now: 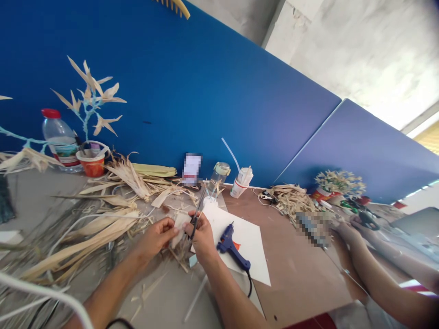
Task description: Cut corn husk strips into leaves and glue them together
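My left hand [160, 236] pinches a pale piece of corn husk [179, 225] between thumb and fingers. Close beside it, my right hand [203, 235] is closed round a pair of dark scissors [194, 223], whose blades point up and away from me. The husk piece sits between the two hands, near the scissors; whether the blades touch it I cannot tell. Below the hands lie small husk scraps [179, 257] on the table. A blue hot glue gun [230, 246] rests on a white sheet [255, 235] to the right of my right hand.
Dried husks [116, 224] spread over the left side. At the back stand a phone [192, 169], a clear jar [219, 172], a paper cup [239, 186], a red cup [92, 164] and a bottle [61, 137]. Another person's arms [366, 265] reach in at right. A blue partition [164, 91] rises behind.
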A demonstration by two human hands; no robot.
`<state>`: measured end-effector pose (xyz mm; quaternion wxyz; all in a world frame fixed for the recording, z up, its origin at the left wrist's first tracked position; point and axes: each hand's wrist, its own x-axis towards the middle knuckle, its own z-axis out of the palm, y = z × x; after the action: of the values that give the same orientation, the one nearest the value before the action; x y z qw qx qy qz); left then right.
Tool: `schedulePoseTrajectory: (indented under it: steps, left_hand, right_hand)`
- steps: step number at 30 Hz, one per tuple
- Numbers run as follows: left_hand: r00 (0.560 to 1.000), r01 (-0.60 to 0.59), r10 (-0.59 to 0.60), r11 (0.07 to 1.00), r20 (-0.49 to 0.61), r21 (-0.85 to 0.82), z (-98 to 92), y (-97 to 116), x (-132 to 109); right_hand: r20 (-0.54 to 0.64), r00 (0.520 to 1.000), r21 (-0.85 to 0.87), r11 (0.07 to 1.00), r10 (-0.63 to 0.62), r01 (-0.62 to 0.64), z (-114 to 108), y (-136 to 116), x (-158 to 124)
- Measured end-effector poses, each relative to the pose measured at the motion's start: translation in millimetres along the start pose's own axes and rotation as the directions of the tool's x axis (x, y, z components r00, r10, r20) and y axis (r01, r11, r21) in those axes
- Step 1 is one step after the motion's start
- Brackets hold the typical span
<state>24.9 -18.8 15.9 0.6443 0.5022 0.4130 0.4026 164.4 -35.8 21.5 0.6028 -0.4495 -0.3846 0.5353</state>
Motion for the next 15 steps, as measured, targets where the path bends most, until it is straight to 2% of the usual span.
schedulePoseTrajectory:
  steps: [11, 15]
  left_hand:
    - [0.999, 0.035, -0.036, 0.999, -0.028, -0.040, -9.7, 5.3, -1.6]
    - [0.999, 0.014, -0.015, 0.998, -0.030, -0.055, -12.2, 4.4, -1.1]
  right_hand:
    - [0.009, 0.999, 0.005, 0.999, -0.036, 0.036, -2.8, 0.3, 0.4]
    - [-0.033, 0.998, 0.036, 0.998, -0.048, 0.049, -7.7, 0.3, 4.2]
